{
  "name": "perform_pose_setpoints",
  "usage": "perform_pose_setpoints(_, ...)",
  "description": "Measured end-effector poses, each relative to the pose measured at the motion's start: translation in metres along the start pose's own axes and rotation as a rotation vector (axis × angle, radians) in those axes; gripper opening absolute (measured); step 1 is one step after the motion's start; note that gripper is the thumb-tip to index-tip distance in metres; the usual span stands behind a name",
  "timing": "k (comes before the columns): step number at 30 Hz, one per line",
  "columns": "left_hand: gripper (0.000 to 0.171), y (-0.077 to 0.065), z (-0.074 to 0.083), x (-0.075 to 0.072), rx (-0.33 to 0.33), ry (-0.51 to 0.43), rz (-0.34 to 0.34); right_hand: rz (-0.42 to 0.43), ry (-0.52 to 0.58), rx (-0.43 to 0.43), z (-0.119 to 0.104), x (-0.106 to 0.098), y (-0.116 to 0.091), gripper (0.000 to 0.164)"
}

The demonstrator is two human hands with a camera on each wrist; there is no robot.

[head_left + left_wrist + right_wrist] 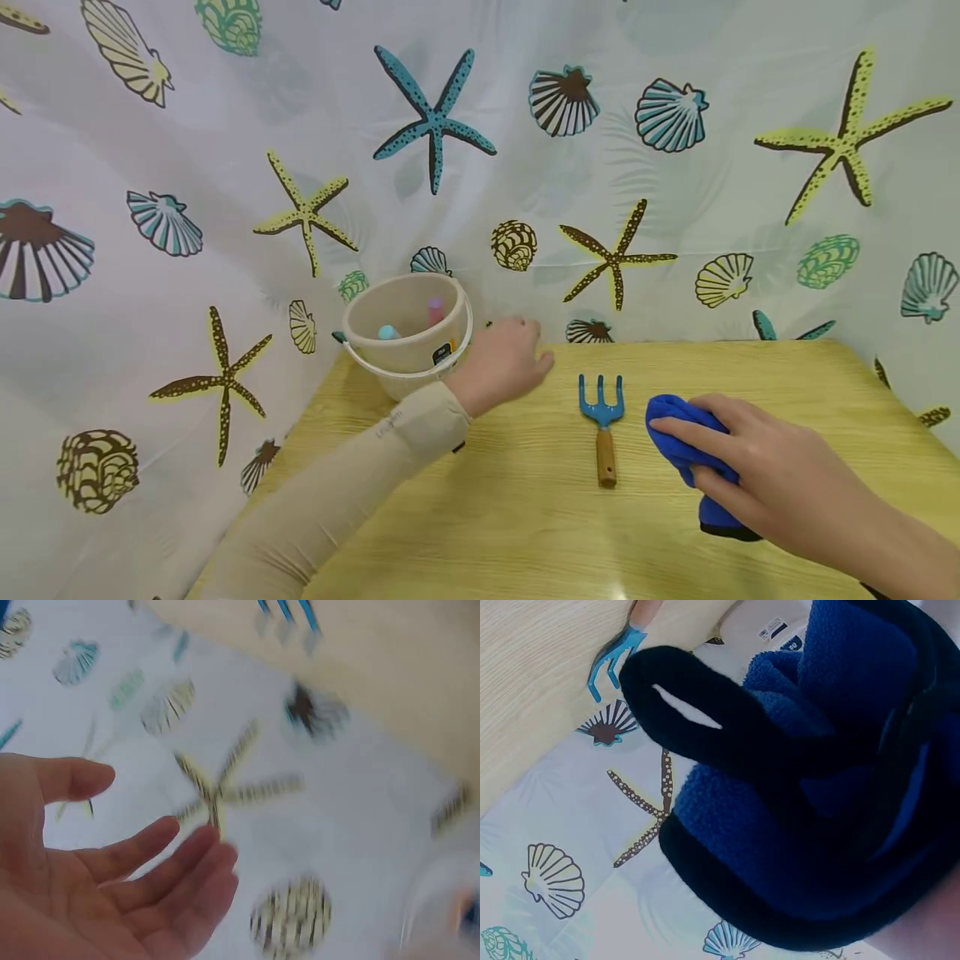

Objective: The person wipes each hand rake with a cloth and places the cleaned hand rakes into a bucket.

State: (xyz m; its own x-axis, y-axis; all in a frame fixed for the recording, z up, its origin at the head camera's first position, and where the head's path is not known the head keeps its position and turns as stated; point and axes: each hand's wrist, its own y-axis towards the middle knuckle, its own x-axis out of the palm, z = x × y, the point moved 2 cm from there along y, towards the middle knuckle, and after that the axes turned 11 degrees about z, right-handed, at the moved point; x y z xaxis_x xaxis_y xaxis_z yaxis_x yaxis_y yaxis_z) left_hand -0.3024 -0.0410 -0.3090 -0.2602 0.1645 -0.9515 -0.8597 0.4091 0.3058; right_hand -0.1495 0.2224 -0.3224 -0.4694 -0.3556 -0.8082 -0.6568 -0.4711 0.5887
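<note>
My right hand (pixel 780 475) grips a bunched blue cloth (pixel 678 433) over the right side of the table. In the right wrist view the cloth (pixel 840 787) fills much of the picture, showing its dark edging and a loop. My left hand (pixel 502 362) is beside the bucket, thumb and fingers apart. The left wrist view shows that hand (pixel 135 885) with relaxed fingers and nothing in its palm. Between the hands lies a hand fork (pixel 603 429) with blue tines and a wooden handle, tines toward the back.
A beige bucket (pixel 401 333) with a white handle stands at the table's back left. Inside it show a light-blue item (pixel 387 332) and a pink item (pixel 436 311). A patterned curtain (pixel 487 183) hangs behind the wooden table (pixel 525 517). A small dark object (pixel 458 447) is partly hidden under the left wrist.
</note>
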Motion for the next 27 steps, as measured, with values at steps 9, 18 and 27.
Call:
perform_pose_setpoints(9,0.062,-0.013,0.067,0.118,-0.096,-0.164,-0.426,0.022,0.024,-0.007,-0.002,0.004,0.015,0.054)
perform_pose_setpoints(18,0.047,-0.007,0.077,0.153,-0.142,-0.148,-0.475,0.047,0.025,-0.009,-0.008,0.006,0.020,0.050)
perform_pose_setpoints(27,0.058,-0.008,0.062,0.160,-0.168,-0.242,-0.423,0.044,0.025,-0.010,-0.009,0.007,0.019,0.049)
